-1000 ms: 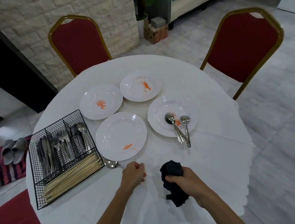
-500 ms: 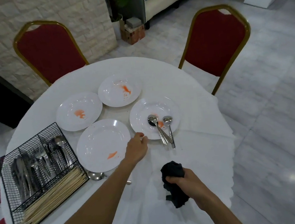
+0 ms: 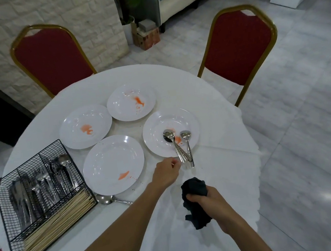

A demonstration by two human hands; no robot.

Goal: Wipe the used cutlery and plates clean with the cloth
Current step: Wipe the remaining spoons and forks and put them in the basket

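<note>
At the far left of the desk point(image 3: 209, 103) stood the wire caddy point(image 3: 35, 202) of cutlery, with a loose spoon point(image 3: 107, 199) lying just beside its near right corner. Next came four white plates, each smeared orange: the left plate point(image 3: 84, 114), the near plate point(image 3: 112, 156), the far plate point(image 3: 130, 92) and the right plate point(image 3: 190, 118). Two spoons point(image 3: 178, 148) lay in that right plate, bowls in its well beside the stain. Their long axes ran back toward me, and the handles crossed the near rim and ended close together over the desk. My left hand point(image 3: 166, 173) was just beside those handle ends, to their left and slightly nearer me, so it was plainly the nearer hand for the pick-up. Its fingers point(image 3: 175, 163) were curled with the tips turned from view; I could not tell whether they touched the nearest handle. Further right and nearer me, my right hand point(image 3: 210, 202) gripped the dark cloth point(image 3: 194, 188) in a tight bunch, near the spoons but apart from them. I judged the coming move a short reach rightward to pinch a handle end and carry it to the cloth
</note>
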